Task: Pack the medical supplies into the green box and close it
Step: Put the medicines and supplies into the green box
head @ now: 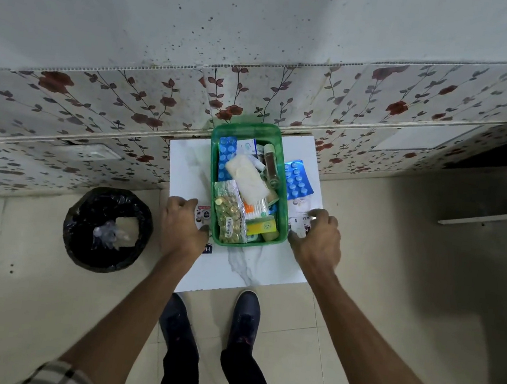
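green box (254, 128) open on white surface (185, 165), filled with supplies | blue blister pack (299, 181) outside, touching its right wall | left hand (183, 225) curled on printed sheet (203, 214) beside box; grasp unclear | right hand (319, 240) pinching sheet's right edge

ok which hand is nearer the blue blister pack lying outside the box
Right. The right hand rests on the table just below the blue blister pack, on the same side of the green box. The left hand is across the box.
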